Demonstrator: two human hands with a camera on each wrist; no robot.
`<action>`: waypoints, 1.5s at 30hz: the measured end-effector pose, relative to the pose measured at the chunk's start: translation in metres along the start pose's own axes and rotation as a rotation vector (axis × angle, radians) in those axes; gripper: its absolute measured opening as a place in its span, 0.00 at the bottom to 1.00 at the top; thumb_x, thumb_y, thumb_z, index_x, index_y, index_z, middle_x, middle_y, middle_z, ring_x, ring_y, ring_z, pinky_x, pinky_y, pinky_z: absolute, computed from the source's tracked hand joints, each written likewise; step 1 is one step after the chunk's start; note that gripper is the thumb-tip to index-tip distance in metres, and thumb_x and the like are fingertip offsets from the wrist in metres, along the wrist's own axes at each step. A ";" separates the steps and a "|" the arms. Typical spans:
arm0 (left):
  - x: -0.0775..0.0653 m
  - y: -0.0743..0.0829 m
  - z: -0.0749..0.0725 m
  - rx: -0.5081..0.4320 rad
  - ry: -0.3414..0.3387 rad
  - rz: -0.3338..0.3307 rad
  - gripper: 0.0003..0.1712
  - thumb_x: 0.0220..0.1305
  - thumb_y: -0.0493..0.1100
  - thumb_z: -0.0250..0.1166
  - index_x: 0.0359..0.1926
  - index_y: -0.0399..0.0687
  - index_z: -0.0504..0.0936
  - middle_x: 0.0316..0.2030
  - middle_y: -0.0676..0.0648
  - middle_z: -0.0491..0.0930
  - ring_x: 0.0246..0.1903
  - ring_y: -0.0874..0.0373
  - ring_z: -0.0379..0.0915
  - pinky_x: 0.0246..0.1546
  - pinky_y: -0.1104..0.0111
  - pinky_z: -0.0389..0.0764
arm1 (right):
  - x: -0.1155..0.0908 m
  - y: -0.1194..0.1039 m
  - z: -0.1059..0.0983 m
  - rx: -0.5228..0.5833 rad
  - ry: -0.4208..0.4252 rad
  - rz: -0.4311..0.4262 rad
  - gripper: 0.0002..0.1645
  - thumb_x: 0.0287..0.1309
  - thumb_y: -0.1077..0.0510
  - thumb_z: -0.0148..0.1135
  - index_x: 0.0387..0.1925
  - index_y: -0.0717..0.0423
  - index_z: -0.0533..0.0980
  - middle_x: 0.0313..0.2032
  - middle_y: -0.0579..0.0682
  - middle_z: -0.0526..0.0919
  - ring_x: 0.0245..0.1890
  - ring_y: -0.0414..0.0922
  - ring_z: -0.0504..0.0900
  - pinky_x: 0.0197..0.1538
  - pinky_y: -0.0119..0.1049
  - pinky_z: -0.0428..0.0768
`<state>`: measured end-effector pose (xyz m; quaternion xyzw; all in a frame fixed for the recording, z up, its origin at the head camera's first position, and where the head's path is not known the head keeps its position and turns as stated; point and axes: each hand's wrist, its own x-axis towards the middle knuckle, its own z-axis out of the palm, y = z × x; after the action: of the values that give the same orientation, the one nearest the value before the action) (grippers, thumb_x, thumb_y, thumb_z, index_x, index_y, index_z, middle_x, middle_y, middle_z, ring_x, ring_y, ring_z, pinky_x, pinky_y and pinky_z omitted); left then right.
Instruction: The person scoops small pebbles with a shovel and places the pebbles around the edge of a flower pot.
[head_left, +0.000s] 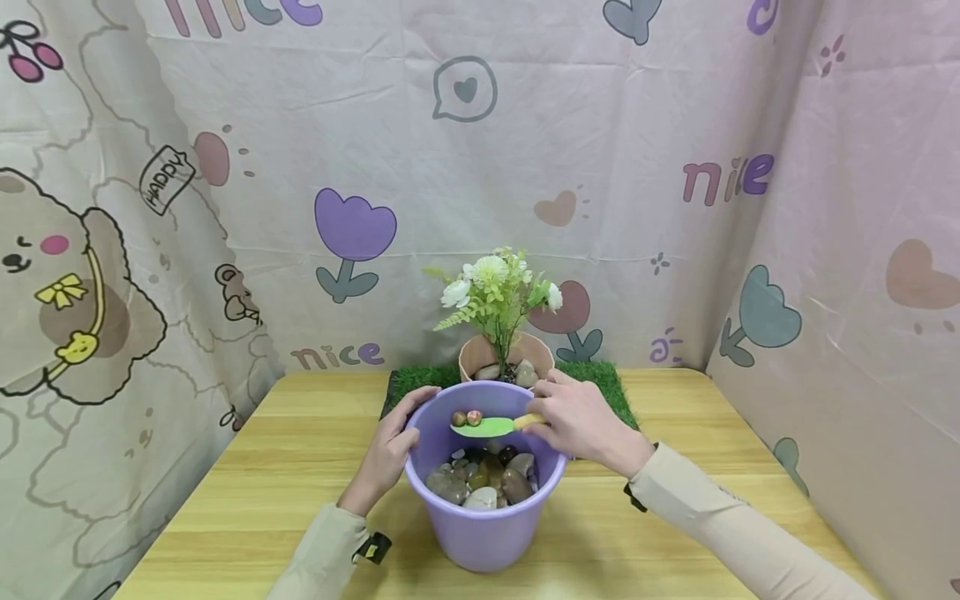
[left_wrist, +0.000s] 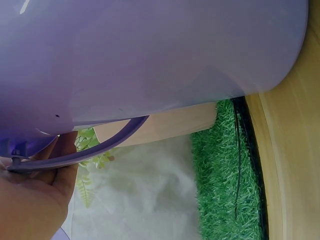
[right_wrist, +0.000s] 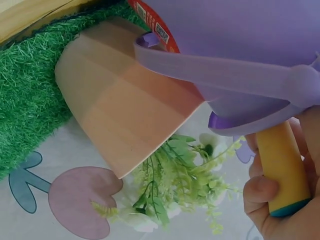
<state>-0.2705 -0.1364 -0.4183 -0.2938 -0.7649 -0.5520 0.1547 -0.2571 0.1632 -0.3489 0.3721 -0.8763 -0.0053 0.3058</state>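
Observation:
A purple bucket (head_left: 483, 533) stands on the table with several smooth stones (head_left: 480, 498) at its bottom. My left hand (head_left: 388, 448) grips the left side of its rim, near the handle hinge seen in the left wrist view. With my right hand (head_left: 583, 418) I hold the yellow handle (right_wrist: 282, 167) of a small trowel with a green blade (head_left: 486, 428). The blade lies level over the bucket's opening, pointing left. Two small reddish-brown pebbles (head_left: 474, 417) sit on it near the tip.
Just behind the bucket, a peach-coloured pot (right_wrist: 120, 90) with white flowers (head_left: 487, 279) and stones stands on a green turf mat (head_left: 600, 385). The bucket's purple bail handle (right_wrist: 215, 67) hangs on the pot's side. A printed cloth (head_left: 450, 183) encloses the wooden table (head_left: 247, 492).

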 end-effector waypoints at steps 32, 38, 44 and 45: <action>-0.001 0.002 0.000 -0.028 0.002 -0.006 0.38 0.50 0.26 0.46 0.67 0.39 0.67 0.65 0.40 0.71 0.65 0.44 0.66 0.59 0.82 0.64 | -0.004 -0.002 0.010 0.160 0.043 0.167 0.09 0.42 0.46 0.77 0.30 0.38 0.87 0.34 0.38 0.82 0.35 0.37 0.69 0.31 0.30 0.70; -0.001 0.002 0.000 -0.032 0.000 -0.016 0.39 0.50 0.26 0.45 0.67 0.38 0.67 0.65 0.40 0.71 0.66 0.45 0.65 0.59 0.82 0.64 | -0.006 -0.002 0.010 0.160 0.069 0.160 0.11 0.42 0.46 0.77 0.31 0.40 0.88 0.37 0.40 0.85 0.36 0.38 0.71 0.32 0.30 0.71; -0.001 0.002 0.000 -0.033 -0.002 -0.007 0.39 0.50 0.26 0.45 0.67 0.39 0.67 0.65 0.40 0.72 0.66 0.44 0.65 0.59 0.82 0.64 | -0.007 0.000 0.008 0.157 0.073 0.150 0.11 0.43 0.46 0.77 0.33 0.39 0.88 0.38 0.40 0.86 0.35 0.37 0.71 0.30 0.30 0.70; -0.001 0.002 0.000 -0.032 -0.002 -0.007 0.38 0.51 0.26 0.45 0.67 0.39 0.67 0.65 0.40 0.72 0.66 0.45 0.66 0.59 0.82 0.65 | -0.008 0.001 0.007 0.163 0.067 0.149 0.11 0.44 0.46 0.77 0.34 0.39 0.88 0.39 0.40 0.86 0.35 0.37 0.71 0.30 0.29 0.70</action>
<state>-0.2683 -0.1360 -0.4173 -0.2941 -0.7573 -0.5643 0.1471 -0.2570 0.1674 -0.3583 0.3296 -0.8883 0.1011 0.3035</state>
